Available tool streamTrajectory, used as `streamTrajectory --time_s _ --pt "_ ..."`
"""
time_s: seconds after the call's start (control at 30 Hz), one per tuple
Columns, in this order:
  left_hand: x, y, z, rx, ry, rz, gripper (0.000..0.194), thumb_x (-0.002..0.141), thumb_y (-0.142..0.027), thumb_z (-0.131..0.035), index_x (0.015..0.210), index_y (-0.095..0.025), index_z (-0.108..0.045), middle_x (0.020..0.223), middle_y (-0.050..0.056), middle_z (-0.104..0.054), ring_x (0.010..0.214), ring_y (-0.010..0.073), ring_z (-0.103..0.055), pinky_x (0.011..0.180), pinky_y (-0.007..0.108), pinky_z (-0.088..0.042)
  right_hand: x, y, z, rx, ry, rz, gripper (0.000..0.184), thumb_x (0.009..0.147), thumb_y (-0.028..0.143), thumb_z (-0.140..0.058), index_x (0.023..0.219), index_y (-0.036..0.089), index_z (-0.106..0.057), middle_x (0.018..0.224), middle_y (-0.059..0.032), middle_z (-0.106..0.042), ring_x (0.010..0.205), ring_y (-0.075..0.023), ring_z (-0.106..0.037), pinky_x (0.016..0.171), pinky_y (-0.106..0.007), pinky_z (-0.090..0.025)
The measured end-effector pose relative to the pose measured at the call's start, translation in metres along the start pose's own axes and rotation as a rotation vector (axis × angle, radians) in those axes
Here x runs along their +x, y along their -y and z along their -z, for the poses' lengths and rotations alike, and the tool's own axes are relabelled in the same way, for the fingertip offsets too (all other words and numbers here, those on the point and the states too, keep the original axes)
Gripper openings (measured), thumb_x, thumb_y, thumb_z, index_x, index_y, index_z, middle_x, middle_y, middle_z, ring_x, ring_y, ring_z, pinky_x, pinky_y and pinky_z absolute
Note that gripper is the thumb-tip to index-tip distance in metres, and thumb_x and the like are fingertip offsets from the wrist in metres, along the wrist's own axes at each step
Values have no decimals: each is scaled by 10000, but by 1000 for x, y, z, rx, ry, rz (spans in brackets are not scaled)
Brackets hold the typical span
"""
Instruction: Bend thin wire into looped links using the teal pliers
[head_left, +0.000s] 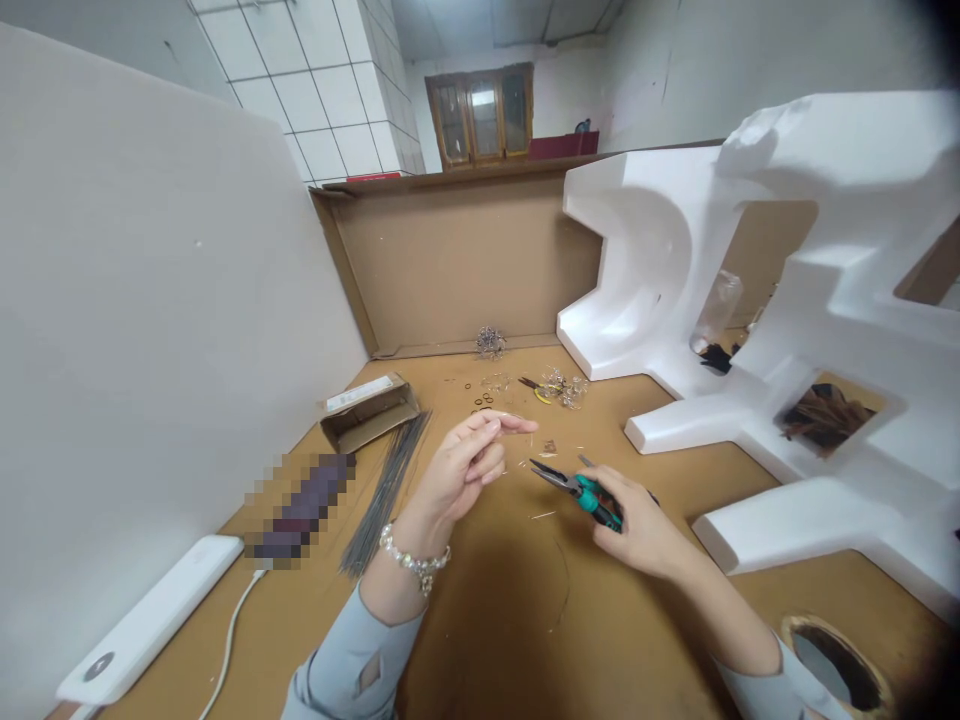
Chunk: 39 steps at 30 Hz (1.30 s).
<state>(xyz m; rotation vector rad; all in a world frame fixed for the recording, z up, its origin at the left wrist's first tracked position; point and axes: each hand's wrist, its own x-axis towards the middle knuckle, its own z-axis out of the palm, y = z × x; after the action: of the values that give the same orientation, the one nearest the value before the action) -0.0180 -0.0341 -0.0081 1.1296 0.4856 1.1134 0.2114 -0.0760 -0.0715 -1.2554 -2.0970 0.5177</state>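
Note:
My left hand (471, 458) is raised over the cardboard surface, its fingers curled and the index finger reaching toward the right. Thumb and fingers meet in a pinch; whatever lies between them is too fine to make out. In my right hand (637, 522) are needle-nose pliers (586, 494) with green and black handles. Their jaws stand slightly apart and point toward the left hand without touching it. Behind the hands are several small dark rings (481, 402), yellow-handled pliers (541, 391) and a heap of bent silvery wire pieces (568, 388).
A bundle of straight grey wires (386, 495) lies left, beside a small open carton (371, 412). Farther left are a white oblong device (157, 620) and a cable (231, 632). White foam packing (652, 345) borders the right. Another wire clump (490, 342) sits by the back cardboard wall (465, 265).

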Motion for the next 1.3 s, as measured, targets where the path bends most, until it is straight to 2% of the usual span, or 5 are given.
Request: streamTrajectory --time_s 0.47,0.7,0.9,1.03,1.3 --pt "6 8 2 -188 46 110 186 853 -163 -484 878 -91 -653 968 142 -667 344 -55 -169 346 92 -228 -1 5 0 48 6 14 477 575 109 -487 1042 201 -533 910 -40 -590 737 -173 -551 685 -271 -431" --pt "7 10 5 -278 43 193 193 859 -158 -469 867 -97 -651 957 136 -662 346 -53 -147 339 76 -228 -2 4 0 52 15 17 447 575 113 -496 1007 201 -565 929 -47 -625 792 -194 -579 726 -286 -439" --pt "8 11 4 -319 27 234 199 853 -147 -461 829 -92 -650 909 129 -669 333 -55 -139 326 77 -214 -1 10 2 43 45 18 410 583 108 -487 969 209 -580 882 -25 -636 738 -178 -575 705 -275 -434" --pt "8 11 4 -327 39 233 205 855 -139 -453 832 -90 -651 897 124 -673 331 -56 -149 325 74 -212 -1 13 4 38 83 13 372 594 106 -483 941 206 -573 798 -3 -608 665 -152 -538 654 -254 -417" --pt "7 9 3 -228 45 158 178 851 -146 -481 850 -86 -649 928 134 -672 340 -54 -190 339 84 -232 -2 10 2 14 47 9 386 605 110 -494 975 208 -542 870 -25 -591 746 -175 -537 688 -273 -410"
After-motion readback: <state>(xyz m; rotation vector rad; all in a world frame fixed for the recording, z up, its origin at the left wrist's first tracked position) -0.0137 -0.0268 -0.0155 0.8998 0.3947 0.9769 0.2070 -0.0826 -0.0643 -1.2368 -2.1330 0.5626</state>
